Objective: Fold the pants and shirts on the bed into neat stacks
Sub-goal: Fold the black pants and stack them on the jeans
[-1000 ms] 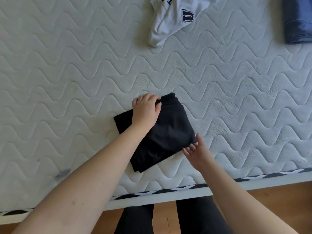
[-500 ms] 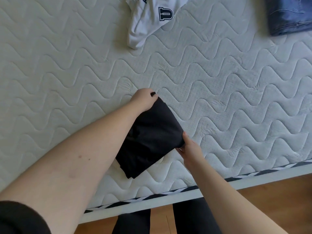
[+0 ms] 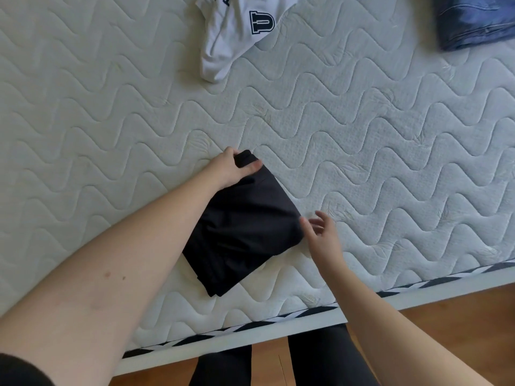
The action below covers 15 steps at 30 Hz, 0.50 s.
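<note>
A white quilted mattress (image 3: 362, 140) with wavy stitching and a black-and-white striped edge band (image 3: 446, 277) sits on a white bed frame (image 3: 250, 344) above a wooden floor (image 3: 459, 330), where 2 legs in black trousers (image 3: 320, 360) stand.

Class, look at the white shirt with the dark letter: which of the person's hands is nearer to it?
Left. The left hand grips the black garment's far corner, below the white shirt; the right hand is open farther down, at the garment's right edge.
</note>
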### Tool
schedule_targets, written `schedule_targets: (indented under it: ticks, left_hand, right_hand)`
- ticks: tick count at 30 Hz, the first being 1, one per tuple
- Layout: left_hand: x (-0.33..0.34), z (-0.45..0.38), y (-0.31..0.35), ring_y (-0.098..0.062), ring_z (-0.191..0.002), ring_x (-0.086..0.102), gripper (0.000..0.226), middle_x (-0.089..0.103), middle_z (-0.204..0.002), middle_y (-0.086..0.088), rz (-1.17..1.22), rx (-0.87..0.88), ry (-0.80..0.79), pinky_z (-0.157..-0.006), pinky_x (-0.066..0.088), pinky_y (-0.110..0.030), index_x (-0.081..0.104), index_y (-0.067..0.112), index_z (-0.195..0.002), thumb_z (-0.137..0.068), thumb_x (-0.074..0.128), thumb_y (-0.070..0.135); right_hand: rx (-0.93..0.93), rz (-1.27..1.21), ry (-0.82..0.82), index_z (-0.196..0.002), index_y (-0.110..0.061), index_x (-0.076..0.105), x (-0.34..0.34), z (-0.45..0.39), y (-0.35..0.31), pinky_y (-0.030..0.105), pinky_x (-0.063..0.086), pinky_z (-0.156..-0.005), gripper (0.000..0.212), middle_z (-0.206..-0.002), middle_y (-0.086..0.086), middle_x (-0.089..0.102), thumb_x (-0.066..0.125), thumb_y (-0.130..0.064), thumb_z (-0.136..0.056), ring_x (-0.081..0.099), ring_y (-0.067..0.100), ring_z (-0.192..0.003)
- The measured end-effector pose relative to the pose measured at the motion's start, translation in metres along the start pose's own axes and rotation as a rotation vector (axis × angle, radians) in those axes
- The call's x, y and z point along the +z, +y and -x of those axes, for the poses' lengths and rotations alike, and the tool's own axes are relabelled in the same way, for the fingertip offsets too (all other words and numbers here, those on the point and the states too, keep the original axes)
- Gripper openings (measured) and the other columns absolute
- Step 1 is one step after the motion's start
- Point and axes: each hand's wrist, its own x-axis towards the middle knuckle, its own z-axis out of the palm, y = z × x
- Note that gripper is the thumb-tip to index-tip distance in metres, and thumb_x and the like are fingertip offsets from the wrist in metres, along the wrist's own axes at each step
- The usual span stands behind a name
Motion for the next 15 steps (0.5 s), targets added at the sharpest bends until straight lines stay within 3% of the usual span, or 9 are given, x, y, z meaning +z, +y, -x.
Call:
schedule_targets:
  ticks: [2, 3, 6, 9, 12, 15]
  left_hand:
    - [-0.001, 0.005, -0.006, -0.027, -0.129, 0.048, 0.109, 0.049, -0.143, -0.005, -0.083, -0.014, -0.099, -0.102, 0.040, -0.034, 0.036, 0.016, -0.144, -0.060, 0.073, 0.075]
    - [-0.001, 0.007, -0.010, -0.027, -0.127, 0.050, 0.107, 0.051, -0.141, -0.005, -0.120, -0.015, -0.110, -0.104, 0.041, -0.037, 0.039, 0.016, -0.143, -0.059, 0.079, 0.069]
    - [0.007, 0.009, -0.018, -0.028, -0.112, 0.060, 0.068, 0.065, -0.122, -0.006, -0.143, 0.031, -0.013, -0.095, 0.048, -0.037, 0.059, 0.016, -0.124, -0.069, 0.084, 0.047]
    - [0.016, 0.015, -0.021, -0.029, -0.106, 0.060, 0.046, 0.062, -0.112, -0.007, -0.042, 0.152, 0.130, -0.091, 0.049, -0.038, 0.062, 0.016, -0.115, -0.077, 0.078, 0.038]
    - [0.026, 0.019, -0.018, -0.027, -0.105, 0.058, 0.050, 0.059, -0.112, -0.006, -0.077, 0.261, 0.212, -0.090, 0.048, -0.040, 0.059, 0.014, -0.119, -0.081, 0.073, 0.044]
    - [0.035, 0.021, -0.005, -0.024, -0.116, 0.054, 0.059, 0.058, -0.125, -0.004, -0.206, 0.331, 0.259, -0.096, 0.043, -0.038, 0.052, 0.018, -0.131, -0.083, 0.070, 0.047]
  right_hand:
    - [-0.057, 0.088, -0.122, -0.133, -0.029, 0.045, 0.007, -0.006, -0.007, 0.023, 0.049, -0.079, 0.062, -0.113, -0.012, 0.057, 0.073, -0.050, -0.081, 0.058, 0.002, -0.099]
    - [-0.080, 0.181, -0.160, -0.128, -0.029, 0.047, 0.011, -0.010, -0.013, 0.020, 0.047, -0.073, 0.059, -0.109, -0.013, 0.058, 0.075, -0.050, -0.079, 0.059, 0.002, -0.096]
    - [-0.130, 0.483, -0.207, -0.100, -0.024, 0.057, 0.021, -0.020, -0.026, 0.018, 0.038, -0.056, 0.036, -0.086, -0.013, 0.061, 0.073, -0.050, -0.080, 0.059, 0.005, -0.078]
    - [-0.181, 0.498, -0.151, -0.088, -0.025, 0.056, 0.020, -0.023, -0.028, 0.020, 0.035, -0.052, 0.026, -0.078, -0.010, 0.060, 0.069, -0.047, -0.084, 0.055, 0.003, -0.070]
    - [-0.187, 0.564, -0.054, -0.085, -0.026, 0.053, 0.008, -0.020, -0.019, 0.022, 0.033, -0.051, 0.025, -0.075, -0.011, 0.059, 0.066, -0.048, -0.086, 0.055, 0.005, -0.068]
    - [-0.121, 0.705, -0.015, -0.094, -0.022, 0.056, -0.003, -0.016, -0.009, 0.026, 0.037, -0.051, 0.033, -0.077, -0.011, 0.060, 0.062, -0.054, -0.087, 0.057, 0.006, -0.067]
